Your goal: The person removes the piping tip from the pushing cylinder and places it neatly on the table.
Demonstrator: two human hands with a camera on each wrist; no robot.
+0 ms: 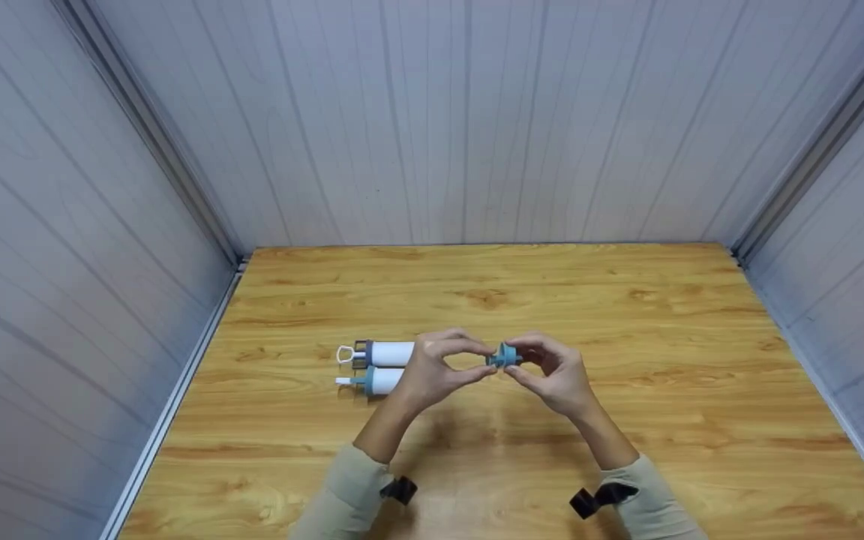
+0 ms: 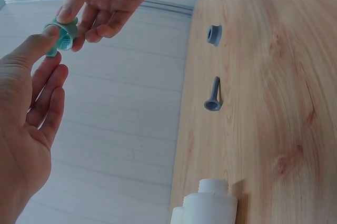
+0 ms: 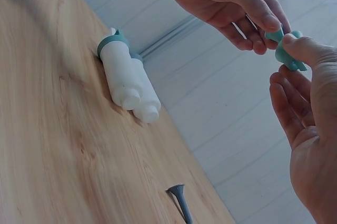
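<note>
Both hands meet in front of the body at a small teal threaded cap [image 1: 507, 355]. Thumb and fingers of the left hand [image 1: 432, 369] pinch its left side, while the right hand [image 1: 561, 376] grips the other side between thumb and fingers. Ridges show inside the open end of the cap [image 2: 65, 40] in the left wrist view. From the right wrist, the teal cap [image 3: 287, 54] has a narrower part reaching the left fingertips; I cannot tell whether this is a separate piece. The hands are raised above the table.
Two white bottles lie side by side left of the hands, one with a grey-blue collar [image 1: 370, 354], one with a teal collar [image 1: 370, 381]. A grey funnel-shaped stem [image 2: 213, 100] and a grey ring [image 2: 214, 35] lie on the wooden table [image 1: 627, 450]. Pale panels [image 1: 432, 135] enclose it.
</note>
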